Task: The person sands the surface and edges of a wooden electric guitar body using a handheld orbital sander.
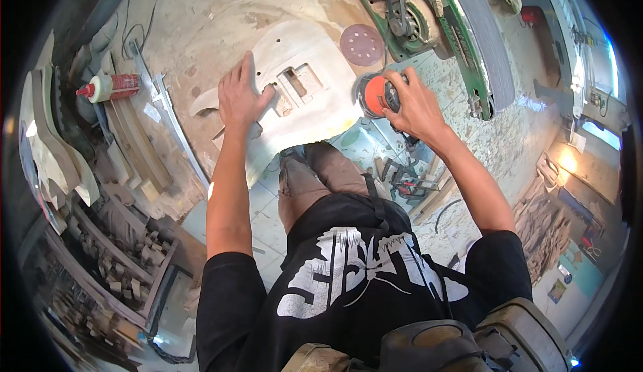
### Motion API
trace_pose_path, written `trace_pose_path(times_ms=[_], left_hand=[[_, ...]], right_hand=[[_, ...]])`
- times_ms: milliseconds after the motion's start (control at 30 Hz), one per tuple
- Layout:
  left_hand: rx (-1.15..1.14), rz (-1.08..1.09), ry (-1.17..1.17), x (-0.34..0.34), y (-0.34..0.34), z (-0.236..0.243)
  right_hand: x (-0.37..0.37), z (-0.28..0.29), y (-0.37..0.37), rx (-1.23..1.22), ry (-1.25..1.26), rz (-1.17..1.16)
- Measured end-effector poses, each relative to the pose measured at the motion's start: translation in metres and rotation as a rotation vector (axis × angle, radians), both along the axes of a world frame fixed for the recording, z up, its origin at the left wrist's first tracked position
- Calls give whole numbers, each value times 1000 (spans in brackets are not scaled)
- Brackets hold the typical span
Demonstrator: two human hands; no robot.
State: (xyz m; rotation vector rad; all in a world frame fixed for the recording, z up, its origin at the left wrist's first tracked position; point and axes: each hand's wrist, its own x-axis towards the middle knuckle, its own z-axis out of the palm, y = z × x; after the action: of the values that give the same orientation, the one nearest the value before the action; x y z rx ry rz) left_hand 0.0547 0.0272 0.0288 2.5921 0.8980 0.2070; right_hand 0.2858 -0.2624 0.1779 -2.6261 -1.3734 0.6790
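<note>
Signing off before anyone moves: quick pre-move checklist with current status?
1. Left hand on the pale wooden board: ok, laid flat at its left side.
2. Right hand gripping the orange sander: ok.
3. Left hand away from the sander: ok, most of the board lies between.
4. Sander touching the board's edge: cannot tell; it is right beside it.
5. Sander switched off: cannot tell.
6. Maroon perforated disc put away: not ok, lying near the sander.
</note>
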Motion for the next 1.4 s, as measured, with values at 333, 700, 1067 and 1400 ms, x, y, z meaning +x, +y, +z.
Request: trace_pose_path(times_ms=[333,700,1067,1400], left_hand=[[5,-17,-27,0,1,0],[28,-15,-15,-1,1,-2],[8,-33,-39,0,2,-3],[10,-22,-24,-2,3,-5]], right_hand=[[-14,-1,15,22,-4,54],[-6,1,39,92,-20,81],[-5,2,42,62,-25,79],[-16,5,68,46,-28,157]])
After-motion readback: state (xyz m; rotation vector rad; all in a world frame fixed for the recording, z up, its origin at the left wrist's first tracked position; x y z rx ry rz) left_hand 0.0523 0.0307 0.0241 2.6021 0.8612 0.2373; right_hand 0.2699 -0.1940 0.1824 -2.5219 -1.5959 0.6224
